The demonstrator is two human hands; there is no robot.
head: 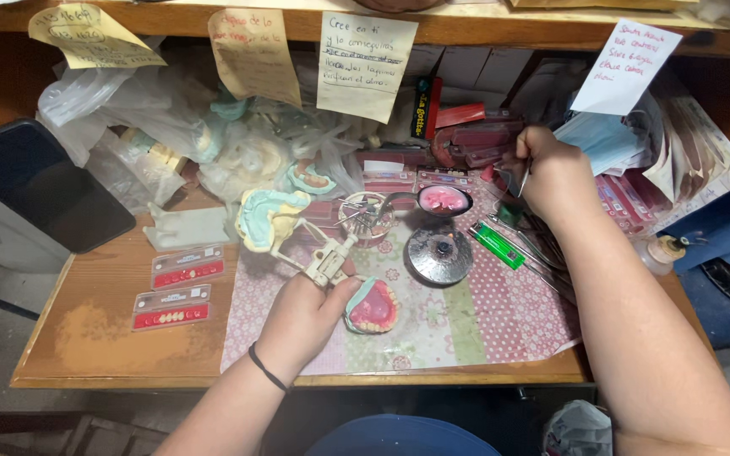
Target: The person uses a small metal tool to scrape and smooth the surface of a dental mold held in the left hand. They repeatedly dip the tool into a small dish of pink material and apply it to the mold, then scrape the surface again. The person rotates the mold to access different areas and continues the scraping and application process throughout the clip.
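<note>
A dental articulator [318, 253] with pale green plaster casts is gripped by the left hand [302, 317], whose fingers are closed around its metal frame above the patterned mat [483, 325] on the wooden desk [103, 325]. A pink wax denture [373, 308] on a green base is seen just beside that hand, touching the thumb. The right hand [555, 173] is raised near the back of the desk, fingers pinched shut on a thin metal instrument [524, 177]. A green lighter [498, 246], a round metal burner [438, 253] and two tooth cards [175, 287] are laid nearby
</note>
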